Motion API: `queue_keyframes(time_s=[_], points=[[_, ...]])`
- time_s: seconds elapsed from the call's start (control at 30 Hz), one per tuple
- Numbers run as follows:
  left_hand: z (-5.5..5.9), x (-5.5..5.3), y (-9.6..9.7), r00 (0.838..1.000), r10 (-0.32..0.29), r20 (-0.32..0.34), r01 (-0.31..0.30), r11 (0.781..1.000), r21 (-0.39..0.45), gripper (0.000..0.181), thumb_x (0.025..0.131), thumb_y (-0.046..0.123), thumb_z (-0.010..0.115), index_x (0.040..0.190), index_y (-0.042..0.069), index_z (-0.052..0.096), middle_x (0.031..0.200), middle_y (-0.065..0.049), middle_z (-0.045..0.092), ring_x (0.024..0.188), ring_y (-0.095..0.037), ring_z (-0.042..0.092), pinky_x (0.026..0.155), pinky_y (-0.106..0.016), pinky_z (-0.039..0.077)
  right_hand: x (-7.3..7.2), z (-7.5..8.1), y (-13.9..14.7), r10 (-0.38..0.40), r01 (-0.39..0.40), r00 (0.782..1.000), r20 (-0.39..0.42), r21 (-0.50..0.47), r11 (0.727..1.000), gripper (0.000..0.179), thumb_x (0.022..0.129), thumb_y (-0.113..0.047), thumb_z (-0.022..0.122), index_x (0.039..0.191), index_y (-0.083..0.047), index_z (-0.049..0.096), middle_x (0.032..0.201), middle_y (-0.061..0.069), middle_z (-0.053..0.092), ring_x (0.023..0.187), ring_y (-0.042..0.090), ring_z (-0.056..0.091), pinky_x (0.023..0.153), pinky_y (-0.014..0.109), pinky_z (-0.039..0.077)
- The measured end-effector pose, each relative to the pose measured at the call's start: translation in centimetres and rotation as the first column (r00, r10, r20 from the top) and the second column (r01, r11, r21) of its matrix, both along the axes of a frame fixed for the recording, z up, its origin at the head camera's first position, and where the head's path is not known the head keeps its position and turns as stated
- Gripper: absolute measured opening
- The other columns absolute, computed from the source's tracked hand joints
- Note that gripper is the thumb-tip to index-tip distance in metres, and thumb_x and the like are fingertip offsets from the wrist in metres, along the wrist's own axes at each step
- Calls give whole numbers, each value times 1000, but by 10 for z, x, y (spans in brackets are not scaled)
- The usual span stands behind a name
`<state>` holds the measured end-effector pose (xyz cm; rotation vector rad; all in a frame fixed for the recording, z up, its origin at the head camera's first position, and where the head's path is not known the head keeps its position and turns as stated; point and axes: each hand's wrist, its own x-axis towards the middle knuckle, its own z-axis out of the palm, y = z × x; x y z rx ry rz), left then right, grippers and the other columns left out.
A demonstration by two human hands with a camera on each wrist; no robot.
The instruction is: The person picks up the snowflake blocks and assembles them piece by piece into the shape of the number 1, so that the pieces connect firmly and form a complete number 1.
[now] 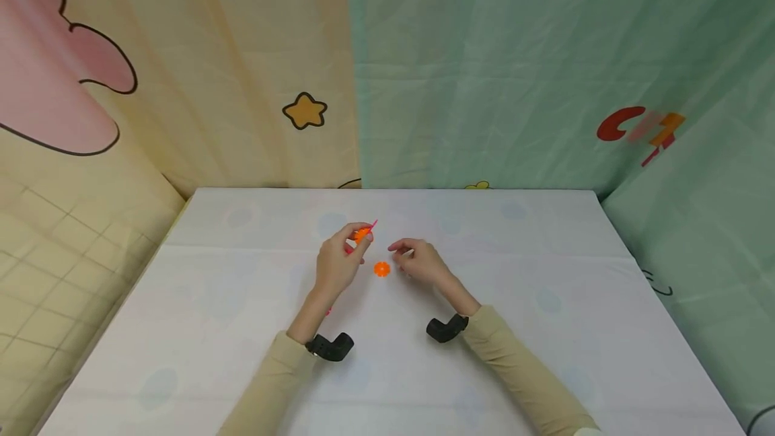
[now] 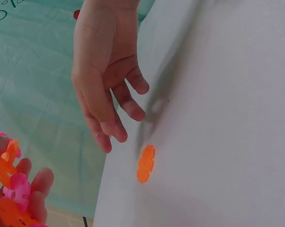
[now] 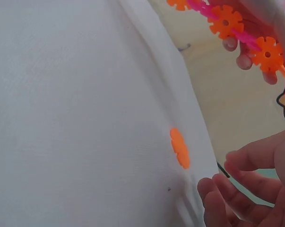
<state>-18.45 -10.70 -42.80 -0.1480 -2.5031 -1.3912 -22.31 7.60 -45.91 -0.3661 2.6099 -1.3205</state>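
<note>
My left hand (image 1: 334, 266) grips a chain of interlocked snowflake discs (image 3: 218, 26), alternating orange and pink, raised over the table. In the left wrist view the fingers curl round part of the chain. A small pink bit shows beside the left wrist in the head view. Flat on the white cloth between the hands lies one loose orange snowflake disc (image 1: 382, 268). Just to its right hovers my right hand (image 1: 425, 264), holding nothing, its fingers loosely bent and spread apart in the left wrist view.
A white cloth covers the table (image 1: 533, 369). Behind it hang a yellow curtain (image 1: 260, 46) and a green curtain (image 1: 484, 73). Each wrist wears a black camera mount, one of them on the left wrist (image 1: 331, 347).
</note>
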Motion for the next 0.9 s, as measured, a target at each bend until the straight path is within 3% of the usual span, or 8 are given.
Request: queue_keyframes(time_s=[0.27,0.67,0.9], points=[[-5,4,0,998,-34,47,33,999,16,29,94,31,61,119,17,65,87,-8,66,60,-31,65,43,-21,36,0,-5,-7,32,-32,999,1,115,993,25,83,-13,72,108,-9,69,95,7,68,65,15,54,56,23,46],[-7,3,2,999,-27,33,26,999,35,25,95,32,60,116,18,64,82,-6,66,57,-31,65,42,-21,36,1,-7,-20,43,-40,999,-5,279,959,29,78,-23,79,104,-12,74,100,5,67,91,19,58,80,34,49],[-8,4,3,999,-33,44,30,998,52,24,95,35,59,112,19,65,85,-6,67,58,-31,66,42,-21,36,0,-7,-20,52,-36,997,-49,289,957,26,77,-21,80,99,-12,71,93,3,65,82,17,55,71,28,46]])
